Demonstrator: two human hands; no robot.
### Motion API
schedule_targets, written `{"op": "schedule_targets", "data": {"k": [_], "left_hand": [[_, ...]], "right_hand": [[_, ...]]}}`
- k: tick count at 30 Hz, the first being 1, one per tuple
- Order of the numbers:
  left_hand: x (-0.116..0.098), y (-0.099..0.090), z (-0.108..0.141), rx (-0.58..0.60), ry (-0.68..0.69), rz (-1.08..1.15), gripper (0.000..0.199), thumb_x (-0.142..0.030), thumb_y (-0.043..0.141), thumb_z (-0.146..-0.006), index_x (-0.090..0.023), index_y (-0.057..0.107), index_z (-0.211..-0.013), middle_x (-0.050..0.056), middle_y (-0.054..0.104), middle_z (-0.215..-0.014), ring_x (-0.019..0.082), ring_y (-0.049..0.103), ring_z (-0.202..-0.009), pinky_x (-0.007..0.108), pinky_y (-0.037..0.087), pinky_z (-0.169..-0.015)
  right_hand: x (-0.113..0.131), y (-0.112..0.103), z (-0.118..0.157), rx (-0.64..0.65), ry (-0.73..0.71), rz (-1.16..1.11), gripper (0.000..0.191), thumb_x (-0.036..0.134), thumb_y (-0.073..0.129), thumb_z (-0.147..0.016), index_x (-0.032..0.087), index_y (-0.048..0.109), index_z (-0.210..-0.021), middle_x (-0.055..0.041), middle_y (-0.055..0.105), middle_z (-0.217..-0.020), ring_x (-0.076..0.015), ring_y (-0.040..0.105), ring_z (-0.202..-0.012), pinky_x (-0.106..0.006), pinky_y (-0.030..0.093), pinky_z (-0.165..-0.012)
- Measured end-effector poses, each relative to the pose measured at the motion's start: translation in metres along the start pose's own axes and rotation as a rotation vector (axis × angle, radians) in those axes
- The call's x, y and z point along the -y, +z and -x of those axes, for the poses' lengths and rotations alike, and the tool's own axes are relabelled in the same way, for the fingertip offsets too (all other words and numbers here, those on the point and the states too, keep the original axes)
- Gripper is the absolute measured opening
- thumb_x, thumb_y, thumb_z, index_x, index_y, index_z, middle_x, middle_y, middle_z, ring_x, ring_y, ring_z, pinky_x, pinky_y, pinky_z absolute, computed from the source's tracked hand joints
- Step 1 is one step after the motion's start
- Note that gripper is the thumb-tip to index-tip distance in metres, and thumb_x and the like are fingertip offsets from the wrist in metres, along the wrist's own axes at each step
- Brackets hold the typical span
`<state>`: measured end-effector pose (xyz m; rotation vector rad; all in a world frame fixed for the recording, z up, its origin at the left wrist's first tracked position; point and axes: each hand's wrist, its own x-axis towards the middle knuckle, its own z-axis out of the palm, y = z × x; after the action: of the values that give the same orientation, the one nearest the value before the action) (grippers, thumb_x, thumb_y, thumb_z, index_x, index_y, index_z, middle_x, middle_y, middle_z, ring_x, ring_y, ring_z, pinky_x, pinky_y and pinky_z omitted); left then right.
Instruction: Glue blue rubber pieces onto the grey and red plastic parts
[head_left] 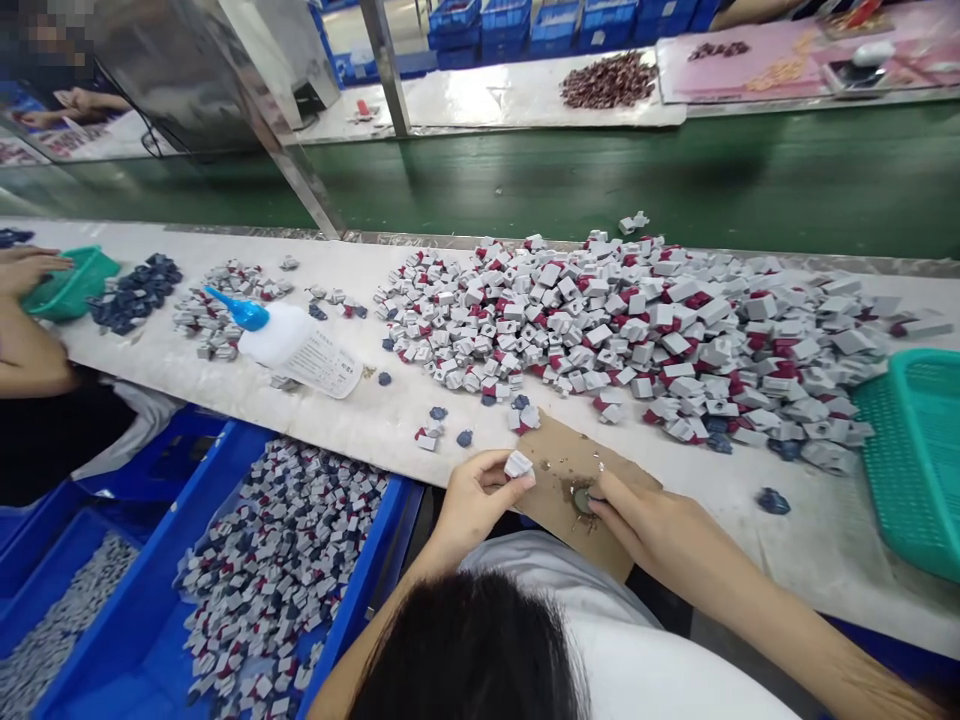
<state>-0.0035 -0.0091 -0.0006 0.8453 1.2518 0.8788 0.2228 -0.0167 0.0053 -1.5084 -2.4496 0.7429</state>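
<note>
nearest, at lower left, a blue crate (150, 655) holds a heap of grey, maroon and dark blue pieces, below the edge of the pale, scuffed bench (825, 550). at that edge lies brown cardboard (555, 440), stained and strewn with crumbs. the left hand (476, 495) pinches a whitish piece (518, 465) over its left side; the right hand (637, 515) has thumb and fingers drawn together at a round greyish thing (582, 499) on it, though i cannot tell what they grip. beyond spreads a wide pile (600, 320) of grey-and-maroon pieces, between a green basket (907, 480) and a blue-capped bottle (300, 350) lying tilted. further back run a green strip (525, 185), a second bench (480, 100) and stacked blue bins (506, 15).
</note>
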Motion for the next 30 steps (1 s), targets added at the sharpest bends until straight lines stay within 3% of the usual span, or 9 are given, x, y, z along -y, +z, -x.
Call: {"op": "schedule_targets", "data": {"k": [5,11,17,23,30], "left_hand": [[-0.001,0.005,0.001,-0.074,0.010,0.049,0.038,-0.034,0.082,-0.066,-0.014,0.074,-0.097,0.008,0.076,-0.094,0.019,0.069,-0.082,0.025,0.054,-0.073],[-0.019,0.008,0.009,0.005,-0.117,0.242,0.046,-0.036,0.088,-0.059,-0.015,0.073,-0.098,0.005,0.076,-0.086,0.018,0.069,-0.081,0.024,0.054,-0.065],[-0.028,0.021,0.012,0.111,-0.101,0.335,0.037,-0.028,0.091,-0.054,-0.013,0.069,-0.080,0.002,0.074,-0.075,0.013,0.067,-0.070,0.022,0.053,-0.063],[-0.030,0.026,0.014,0.139,-0.056,0.315,0.040,-0.029,0.092,-0.051,-0.013,0.065,-0.076,-0.001,0.068,-0.068,0.011,0.063,-0.065,0.023,0.053,-0.066],[-0.027,0.023,0.016,0.200,-0.012,0.149,0.042,-0.033,0.091,-0.053,-0.014,0.067,-0.081,0.001,0.068,-0.073,0.012,0.062,-0.066,0.024,0.050,-0.066]], "right_hand": [[-0.001,0.004,0.001,-0.036,0.009,-0.011,0.022,0.032,0.034,-0.096,0.021,0.046,-0.081,-0.0050,0.065,-0.070,-0.0203,0.062,-0.056,-0.026,0.033,-0.046],[0.006,-0.010,0.002,-0.076,0.006,-0.178,0.020,0.034,0.037,-0.098,0.022,0.049,-0.087,-0.0036,0.069,-0.080,-0.0156,0.065,-0.062,-0.024,0.046,-0.049],[0.036,-0.033,-0.005,-0.326,0.052,-0.634,0.027,0.045,0.053,-0.094,0.019,0.053,-0.090,-0.0044,0.068,-0.077,-0.0126,0.065,-0.062,-0.019,0.052,-0.052],[0.046,-0.037,-0.011,-0.235,0.018,-0.669,0.033,0.048,0.051,-0.095,0.018,0.055,-0.084,-0.0064,0.068,-0.079,-0.0124,0.063,-0.061,-0.019,0.052,-0.050],[0.037,-0.046,-0.014,-0.071,-0.153,-0.477,0.020,0.032,0.045,-0.098,0.020,0.049,-0.082,-0.0006,0.064,-0.071,-0.0098,0.056,-0.057,-0.020,0.041,-0.050]]}}
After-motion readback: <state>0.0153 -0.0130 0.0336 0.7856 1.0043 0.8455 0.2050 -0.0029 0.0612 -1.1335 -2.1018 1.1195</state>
